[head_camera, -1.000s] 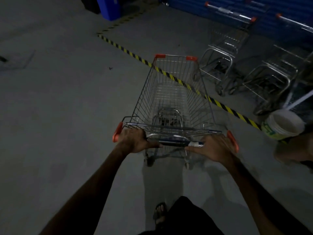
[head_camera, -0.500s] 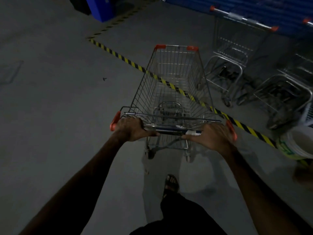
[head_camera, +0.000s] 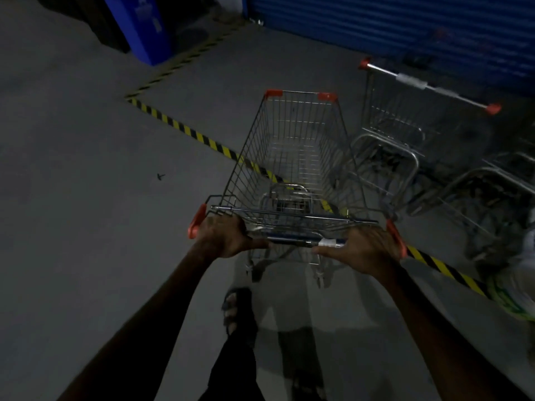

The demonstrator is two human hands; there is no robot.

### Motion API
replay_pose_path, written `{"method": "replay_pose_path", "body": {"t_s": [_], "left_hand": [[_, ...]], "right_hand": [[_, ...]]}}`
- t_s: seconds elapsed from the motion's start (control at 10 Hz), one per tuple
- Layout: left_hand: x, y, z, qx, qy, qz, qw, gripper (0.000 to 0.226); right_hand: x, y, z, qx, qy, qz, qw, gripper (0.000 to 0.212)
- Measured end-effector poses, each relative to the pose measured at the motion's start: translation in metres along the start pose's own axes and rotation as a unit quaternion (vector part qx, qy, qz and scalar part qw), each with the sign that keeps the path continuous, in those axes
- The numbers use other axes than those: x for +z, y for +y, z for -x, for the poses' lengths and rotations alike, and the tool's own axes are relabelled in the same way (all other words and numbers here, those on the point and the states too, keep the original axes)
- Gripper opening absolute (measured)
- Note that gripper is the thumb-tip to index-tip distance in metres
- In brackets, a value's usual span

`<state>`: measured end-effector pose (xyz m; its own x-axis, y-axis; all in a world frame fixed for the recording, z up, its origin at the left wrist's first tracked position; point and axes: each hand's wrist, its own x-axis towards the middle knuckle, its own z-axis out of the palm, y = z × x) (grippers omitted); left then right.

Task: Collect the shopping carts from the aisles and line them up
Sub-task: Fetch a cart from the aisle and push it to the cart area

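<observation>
Left hand and right hand each curl their fingers around the push bar of the shopping cart, one near each orange end cap. Both forearms extend forward, nearly straight, wrists level. The empty wire basket, directly ahead of the grip, likely rolls lightly but steers stiffly; the bar is the sound hold. Its front has crossed the striped floor line. Beyond and to the right stand parked carts against a blue shutter.
</observation>
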<state>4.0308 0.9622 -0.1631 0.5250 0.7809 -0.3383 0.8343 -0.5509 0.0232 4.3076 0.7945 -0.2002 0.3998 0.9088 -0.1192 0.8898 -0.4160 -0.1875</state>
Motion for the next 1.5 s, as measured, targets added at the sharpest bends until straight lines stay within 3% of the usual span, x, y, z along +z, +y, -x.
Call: {"method": "replay_pose_path", "body": {"t_s": [0.2,0.4,0.5,0.7,0.8,0.9,1.0,1.1,1.2,1.4,1.5], "left_hand": [[-0.040,-0.046,-0.124,0.057,0.008,-0.031,0.998,0.097],[-0.072,-0.085,-0.248,0.100,0.008,-0.034,0.994,0.105],[-0.089,-0.095,-0.298,0.127,0.020,-0.059,0.990,0.100],[-0.124,-0.111,-0.404,0.175,0.042,-0.041,0.983,0.085],[-0.145,-0.113,-0.463,0.145,0.033,-0.057,0.987,0.104],[-0.171,-0.106,-0.516,0.100,0.018,-0.074,0.992,0.094],[-0.183,-0.100,-0.582,0.046,-0.008,-0.023,0.999,0.090],[-0.156,-0.109,-0.685,0.009,0.017,0.043,0.999,0.104],[-0.145,-0.097,-0.781,0.027,0.008,0.065,0.997,0.095],[-0.192,-0.061,-0.817,0.034,-0.002,0.014,0.999,0.080],[-0.239,-0.044,-0.812,0.095,-0.016,0.022,0.995,0.073]], "right_hand": [[-0.019,-0.034,-0.103,0.035,-0.010,-0.029,0.999,0.087],[-0.057,-0.074,-0.190,0.086,-0.069,0.032,0.993,0.077],[-0.058,-0.080,-0.238,0.118,-0.058,0.076,0.988,0.104],[-0.052,-0.072,-0.346,0.118,-0.026,0.066,0.990,0.102],[-0.047,-0.060,-0.408,0.124,-0.002,0.014,0.992,0.108],[-0.049,-0.047,-0.469,0.125,0.028,0.048,0.991,0.110],[-0.054,-0.029,-0.530,0.111,0.051,0.017,0.992,0.111],[-0.061,-0.013,-0.590,0.110,0.024,0.010,0.994,0.110],[-0.068,0.004,-0.644,0.108,0.014,-0.032,0.994,0.111],[-0.084,0.049,-0.724,0.108,0.013,-0.001,0.994,0.109],[-0.096,0.066,-0.749,0.108,0.024,-0.017,0.994,0.101]]}}
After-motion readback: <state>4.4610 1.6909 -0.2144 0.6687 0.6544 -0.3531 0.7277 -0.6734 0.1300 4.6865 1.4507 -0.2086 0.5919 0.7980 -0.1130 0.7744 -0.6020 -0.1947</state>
